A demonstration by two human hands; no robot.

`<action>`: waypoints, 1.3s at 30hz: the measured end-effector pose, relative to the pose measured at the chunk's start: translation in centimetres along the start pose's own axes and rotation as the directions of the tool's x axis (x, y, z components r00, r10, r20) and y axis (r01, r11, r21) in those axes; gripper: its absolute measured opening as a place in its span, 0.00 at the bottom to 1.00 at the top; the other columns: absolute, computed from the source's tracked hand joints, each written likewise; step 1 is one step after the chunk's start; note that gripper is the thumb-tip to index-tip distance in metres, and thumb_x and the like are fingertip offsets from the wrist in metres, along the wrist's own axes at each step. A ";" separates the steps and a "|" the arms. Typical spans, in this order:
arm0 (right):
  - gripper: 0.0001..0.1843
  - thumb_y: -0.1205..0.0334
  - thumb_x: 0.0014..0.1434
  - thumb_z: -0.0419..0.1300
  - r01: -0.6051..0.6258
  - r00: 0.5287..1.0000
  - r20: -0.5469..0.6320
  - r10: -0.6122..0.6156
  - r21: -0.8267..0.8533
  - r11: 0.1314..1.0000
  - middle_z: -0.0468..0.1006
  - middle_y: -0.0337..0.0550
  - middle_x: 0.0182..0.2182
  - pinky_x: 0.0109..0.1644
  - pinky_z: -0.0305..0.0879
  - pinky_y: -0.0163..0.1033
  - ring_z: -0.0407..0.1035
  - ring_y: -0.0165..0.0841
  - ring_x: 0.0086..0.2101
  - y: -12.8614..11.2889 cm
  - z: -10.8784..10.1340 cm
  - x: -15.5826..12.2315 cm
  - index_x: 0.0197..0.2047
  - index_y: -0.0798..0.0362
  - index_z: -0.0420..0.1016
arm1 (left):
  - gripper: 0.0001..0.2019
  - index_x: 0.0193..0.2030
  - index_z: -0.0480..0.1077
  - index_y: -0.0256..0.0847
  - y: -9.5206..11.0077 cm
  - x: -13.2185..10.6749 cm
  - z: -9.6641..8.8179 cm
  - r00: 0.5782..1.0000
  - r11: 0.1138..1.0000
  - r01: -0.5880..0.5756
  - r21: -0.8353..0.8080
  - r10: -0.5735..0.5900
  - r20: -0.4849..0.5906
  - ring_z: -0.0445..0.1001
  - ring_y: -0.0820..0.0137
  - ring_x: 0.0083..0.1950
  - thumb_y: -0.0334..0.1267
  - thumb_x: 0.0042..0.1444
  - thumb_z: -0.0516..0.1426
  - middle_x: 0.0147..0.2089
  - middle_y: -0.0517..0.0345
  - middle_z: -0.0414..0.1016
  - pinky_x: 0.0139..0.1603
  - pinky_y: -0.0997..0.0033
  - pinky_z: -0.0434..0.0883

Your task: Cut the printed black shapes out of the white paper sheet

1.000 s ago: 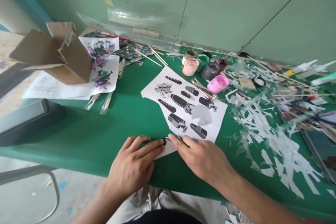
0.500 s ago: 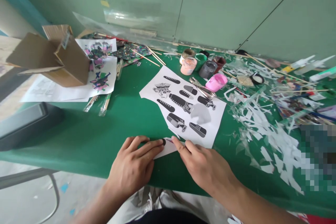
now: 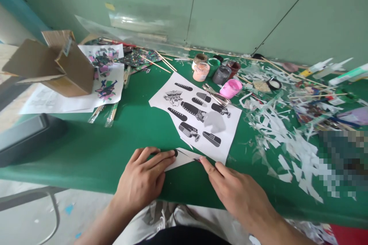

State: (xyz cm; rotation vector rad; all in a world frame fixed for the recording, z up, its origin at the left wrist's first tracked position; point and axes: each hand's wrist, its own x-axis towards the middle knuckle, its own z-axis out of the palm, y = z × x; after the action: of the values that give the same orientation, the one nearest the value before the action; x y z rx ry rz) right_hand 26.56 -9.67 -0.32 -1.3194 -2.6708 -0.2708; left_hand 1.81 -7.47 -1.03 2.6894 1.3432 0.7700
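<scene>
**Fingers (image 3: 208, 166) of the right hand slide off along the paper slip (image 3: 184, 157)**

We see the right hand (image 3: 241, 197) with its fingers stretched out and unclenched. Only the index tip touches the slip's right corner. 1 second ago that tip sat right against the left fingertips; now it has drawn away to the right, and more of the white slip shows between the 2 hands.

The left hand (image 3: 140, 182) has hardly moved. Its fingers (image 3: 162, 157) lie flat and spread, pressing the slip's left end to the green desk (image 3: 115, 138) and gripping nothing. We judge that the slip is being smoothed flat under that sliding stroke while the left hand pins it.

The slip lies at the near edge of the desk, just in front of the printed sheet (image 3: 198, 115) of black figures. Scissors (image 3: 216, 97) and paint pots (image 3: 222, 74) sit behind that sheet. Paper scraps (image 3: 276, 130) litter the right side, and a cardboard box (image 3: 67, 71) stands at far left.
</scene>
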 end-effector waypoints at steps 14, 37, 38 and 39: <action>0.17 0.61 0.68 0.50 -0.116 0.968 -0.196 0.156 0.205 0.972 0.80 0.39 0.27 0.20 0.52 0.33 0.67 0.24 0.19 0.9 0.8 0.4 0.50 0.52 0.79 | 0.14 0.49 0.75 0.45 0.2 0.1 -0.5 0.996 0.999 -0.048 -0.007 0.049 0.080 0.71 0.63 0.44 0.31 0.60 0.52 0.51 0.58 0.78 0.41 0.60 0.66; 0.19 0.60 0.69 0.48 -0.052 0.997 0.067 0.033 0.303 0.952 0.83 0.41 0.40 0.28 0.60 0.32 0.75 0.30 0.32 0.9 0.9 4.2 0.57 0.45 0.73 | 0.11 0.45 0.76 0.43 3.6 -2.0 2.2 0.973 0.991 0.048 0.127 -0.017 -0.230 0.74 0.62 0.47 0.30 0.60 0.54 0.48 0.61 0.81 0.48 0.59 0.68; 0.19 0.60 0.69 0.48 -0.030 0.998 0.062 0.012 0.308 0.951 0.83 0.41 0.39 0.28 0.60 0.31 0.75 0.29 0.31 1.1 1.2 4.3 0.56 0.45 0.74 | 0.11 0.45 0.76 0.43 3.6 -2.0 2.3 0.974 0.991 0.051 0.121 -0.022 -0.227 0.74 0.62 0.47 0.30 0.60 0.54 0.49 0.61 0.81 0.48 0.59 0.68; 0.19 0.60 0.69 0.47 -0.010 0.998 0.057 -0.008 0.312 0.950 0.83 0.41 0.38 0.28 0.60 0.31 0.75 0.29 0.31 1.3 1.4 4.3 0.56 0.45 0.74 | 0.11 0.45 0.76 0.43 3.6 -2.0 2.3 0.974 0.992 0.053 0.114 -0.026 -0.226 0.74 0.62 0.47 0.30 0.60 0.54 0.49 0.62 0.81 0.48 0.59 0.68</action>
State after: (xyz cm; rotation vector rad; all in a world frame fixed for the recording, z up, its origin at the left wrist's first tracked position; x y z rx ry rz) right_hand 24.92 -5.25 -0.63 -1.2442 -2.6182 0.1878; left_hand 4.49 -10.77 -2.96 2.7226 1.5310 1.0487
